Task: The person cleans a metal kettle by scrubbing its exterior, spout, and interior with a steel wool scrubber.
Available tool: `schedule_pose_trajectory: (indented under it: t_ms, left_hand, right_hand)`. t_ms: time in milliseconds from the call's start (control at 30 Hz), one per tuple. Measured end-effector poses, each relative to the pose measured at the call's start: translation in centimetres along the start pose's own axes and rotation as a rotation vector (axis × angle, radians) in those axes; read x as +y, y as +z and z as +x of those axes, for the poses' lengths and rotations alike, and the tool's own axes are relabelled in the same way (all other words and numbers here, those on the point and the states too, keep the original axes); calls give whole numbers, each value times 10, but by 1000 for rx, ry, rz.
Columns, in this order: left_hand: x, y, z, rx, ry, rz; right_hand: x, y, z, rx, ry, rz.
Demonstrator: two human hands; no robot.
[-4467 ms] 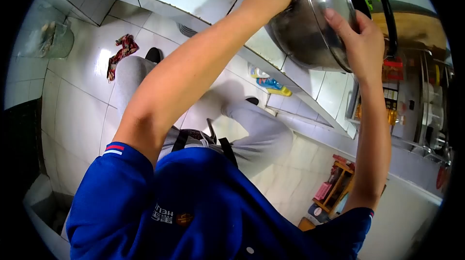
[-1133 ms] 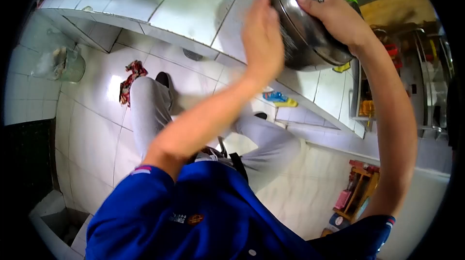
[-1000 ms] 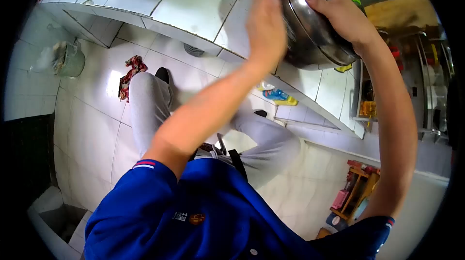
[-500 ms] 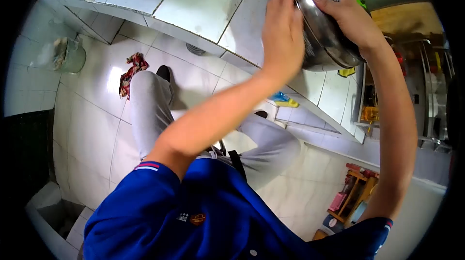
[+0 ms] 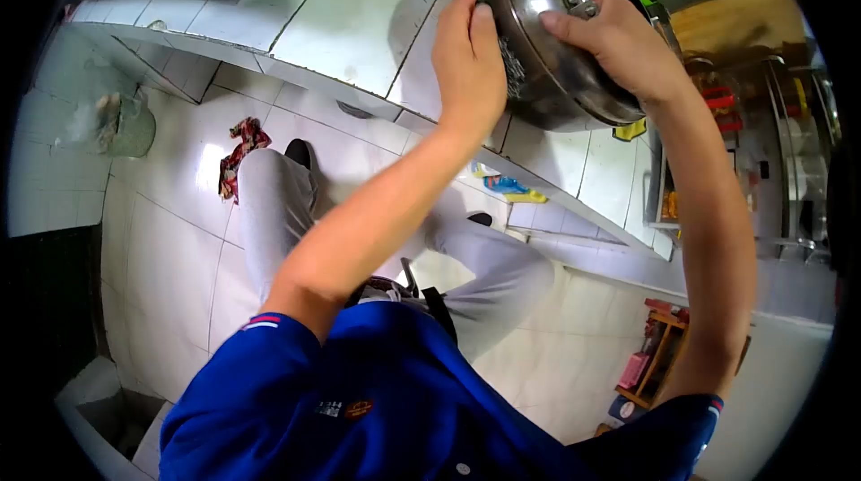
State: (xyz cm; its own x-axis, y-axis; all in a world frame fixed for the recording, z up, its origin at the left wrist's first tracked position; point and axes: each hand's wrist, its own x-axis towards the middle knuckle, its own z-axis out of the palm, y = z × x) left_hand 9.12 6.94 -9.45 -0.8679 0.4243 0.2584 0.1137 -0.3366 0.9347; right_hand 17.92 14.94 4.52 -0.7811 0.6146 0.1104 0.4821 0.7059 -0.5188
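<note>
A dark, shiny metal pot (image 5: 560, 60) is tipped on its side over the white tiled counter (image 5: 345, 10), its opening facing right. My right hand (image 5: 619, 42) grips the rim, thumb on the outer wall beside a small metal bracket and fingers hidden inside. Against the pot's left side, my left hand (image 5: 468, 69) presses a grey steel wool scrubber (image 5: 512, 69), which shows between the palm and the metal. The fingers of that hand point up, close together.
A wooden board (image 5: 740, 24) and a rack with jars (image 5: 717, 109) stand at the right. Below the counter are a blue and yellow packet (image 5: 511, 187), a patterned cloth (image 5: 240, 154) on the floor, a bin (image 5: 133, 127) and a wooden shelf (image 5: 659, 360).
Since half a second ago, the pot and both hands have shifted left in view. My left hand has slid along the pot's side, and the scrubber now shows.
</note>
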Motion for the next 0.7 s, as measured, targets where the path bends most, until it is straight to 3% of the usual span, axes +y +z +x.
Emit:
schedule_pose_trajectory:
  t_ms: [33, 167, 300, 367, 467, 533, 567, 633, 700]
  left_hand:
    - [1, 1, -17, 119, 126, 10]
    - [0, -6, -20, 96, -26, -215]
    - [22, -29, -34, 73, -76, -412]
    - [27, -37, -38, 55, -86, -526]
    - [35, -56, -44, 16, -34, -333]
    - [27, -66, -49, 1, -101, -389]
    - [22, -72, -50, 18, -79, -239]
    - [31, -71, -58, 59, -141, -376]
    - [42, -74, -59, 41, -368, -425]
  right_hand:
    - [-9, -6, -5, -139, 35, 26]
    - [-37, 20, -70, 112, -14, -295]
    - [-53, 48, -123, 270, -109, -263]
    - [-53, 58, -137, 397, -282, -277]
    - [-57, 64, -145, 506, -456, -257]
    - [-55, 69, -147, 583, -546, -220]
    - [-56, 71, -148, 596, -564, -203]
    - [-56, 75, -149, 637, -575, -215]
    - [-56, 77, -150, 672, -596, -256]
